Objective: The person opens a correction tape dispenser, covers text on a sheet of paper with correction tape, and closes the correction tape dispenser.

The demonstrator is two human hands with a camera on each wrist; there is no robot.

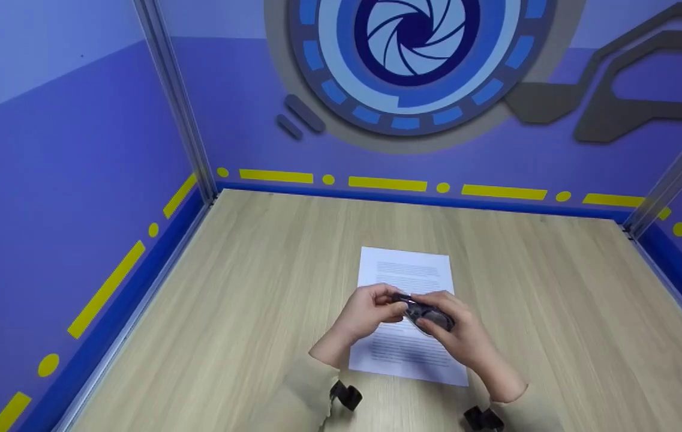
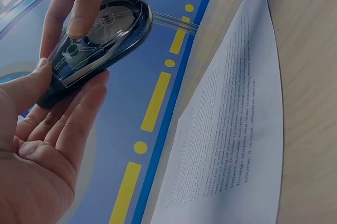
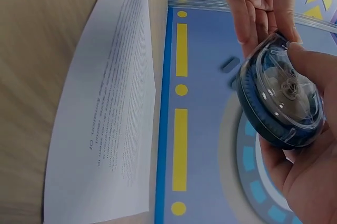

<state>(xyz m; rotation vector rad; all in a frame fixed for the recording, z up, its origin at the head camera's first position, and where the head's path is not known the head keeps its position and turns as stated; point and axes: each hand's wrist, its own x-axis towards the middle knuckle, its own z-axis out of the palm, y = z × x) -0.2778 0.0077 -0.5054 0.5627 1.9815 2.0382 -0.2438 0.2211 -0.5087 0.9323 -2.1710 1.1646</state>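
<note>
A dark correction tape dispenser [image 1: 430, 317] with a clear casing is held between both hands above a printed sheet [image 1: 400, 363]. My right hand [image 1: 460, 330] grips its wide rounded end, thumb on one face and fingers on the other. At the narrow tip, my left hand [image 1: 369, 312] pinches with thumb and fingers. In the left wrist view the dispenser [image 2: 100, 45] shows its reels through the casing, and the left thumb presses near the tip. The right wrist view shows the ribbed edge of the dispenser [image 3: 279, 98] and the right thumb across its face.
The sheet lies flat on a wooden table [image 1: 245, 312], lines of text facing up. Blue and purple panels with yellow dashes [image 1: 275, 176] wall the table at the back and sides. Metal posts [image 1: 182, 102] stand at the back corners.
</note>
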